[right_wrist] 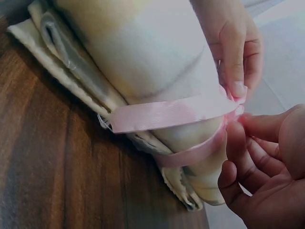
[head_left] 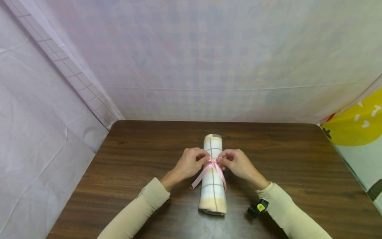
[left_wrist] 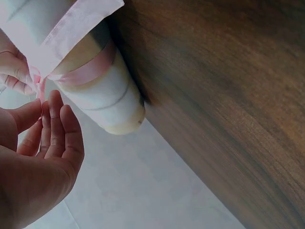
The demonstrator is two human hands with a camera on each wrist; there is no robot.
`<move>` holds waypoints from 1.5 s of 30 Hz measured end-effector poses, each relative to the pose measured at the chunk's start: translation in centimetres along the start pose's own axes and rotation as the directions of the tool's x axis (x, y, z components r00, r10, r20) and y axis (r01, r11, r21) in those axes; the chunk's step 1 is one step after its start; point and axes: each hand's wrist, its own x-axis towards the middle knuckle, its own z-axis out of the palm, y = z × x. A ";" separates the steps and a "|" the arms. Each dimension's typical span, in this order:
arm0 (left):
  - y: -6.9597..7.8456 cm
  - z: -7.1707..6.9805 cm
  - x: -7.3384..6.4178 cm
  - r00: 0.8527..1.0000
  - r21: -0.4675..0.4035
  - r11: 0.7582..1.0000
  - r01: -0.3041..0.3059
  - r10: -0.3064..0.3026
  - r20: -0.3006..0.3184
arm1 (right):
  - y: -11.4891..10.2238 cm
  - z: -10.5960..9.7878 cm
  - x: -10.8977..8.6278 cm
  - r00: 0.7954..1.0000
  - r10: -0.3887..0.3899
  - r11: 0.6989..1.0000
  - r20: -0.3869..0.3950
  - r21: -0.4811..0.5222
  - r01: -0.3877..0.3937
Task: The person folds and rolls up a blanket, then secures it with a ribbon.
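A rolled cloth (head_left: 212, 196), white and cream with thin grey lines, lies lengthwise on the wooden table. Around its middle runs a pink ribbon (right_wrist: 162, 113), tied in a bow on top, its two tails hanging down over the roll toward the near end. My left hand (head_left: 191, 163) pinches the bow's left loop between thumb and fingers. On the other side my right hand (head_left: 238, 162) pinches the right loop close to the knot. In the right wrist view the layered edges of the cloth show beside the ribbon.
The dark brown table (head_left: 134, 149) has rounded far corners. Behind it hangs a pale checked curtain (head_left: 203, 66), with a white sheet (head_left: 35, 132) along the left. A yellow printed fabric (head_left: 355, 129) hangs beyond the right edge. A black band (head_left: 256, 209) sits at the right wrist.
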 end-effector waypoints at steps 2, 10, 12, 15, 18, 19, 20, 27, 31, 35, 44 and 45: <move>0.0 0.0 0.0 1.000 -0.015 1.000 0.021 -0.021 -0.005 | -0.1 -0.2 0.0 1.000 0.006 1.000 -0.001 -0.004 -0.006; -0.1 -0.4 0.2 0.998 -0.012 0.998 0.065 -0.065 0.001 | -0.3 -1.0 -0.1 1.000 0.023 0.999 0.022 -0.044 -0.022; -0.2 -0.5 0.2 0.998 -0.006 0.998 0.065 -0.065 0.003 | -0.3 -1.1 -0.1 0.999 0.025 0.998 0.029 -0.052 -0.023; -0.3 -0.7 0.2 0.997 -0.006 0.997 0.071 -0.071 0.006 | -0.3 -1.4 -0.1 0.999 0.024 0.998 0.041 -0.060 -0.022; -0.4 -0.9 0.1 0.996 -0.001 0.996 0.084 -0.084 0.013 | -0.2 -1.7 -0.2 0.999 0.011 0.997 0.050 -0.073 -0.008; -0.5 -1.0 0.1 0.996 0.001 0.996 0.085 -0.085 0.016 | -0.1 -1.8 -0.2 0.999 0.006 0.997 0.050 -0.080 -0.002; -0.5 -1.0 0.1 0.996 0.005 0.996 0.085 -0.085 0.017 | -0.1 -1.9 -0.2 0.999 0.001 0.996 0.052 -0.086 0.004; -1.1 -1.1 0.1 0.995 -0.001 0.995 0.098 -0.098 0.021 | 0.6 -2.5 -0.2 0.997 0.014 0.996 0.077 -0.090 -0.007; -1.6 -1.1 0.2 0.989 -0.037 0.989 0.143 -0.142 0.032 | 1.0 -2.6 -0.3 0.995 0.031 0.993 0.099 -0.114 -0.019; -1.9 -0.9 0.2 0.985 -0.039 0.985 0.169 -0.167 0.051 | 1.5 -2.9 -0.3 0.992 0.023 0.987 0.124 -0.162 -0.002; -2.6 -0.8 0.1 0.976 -0.043 0.978 0.203 -0.199 0.086 | 2.6 -3.1 -0.4 0.986 -0.017 0.972 0.166 -0.229 0.055; -2.6 -0.8 0.1 0.975 -0.050 0.977 0.207 -0.202 0.089 | 2.7 -3.1 -0.4 0.985 -0.016 0.973 0.169 -0.225 0.054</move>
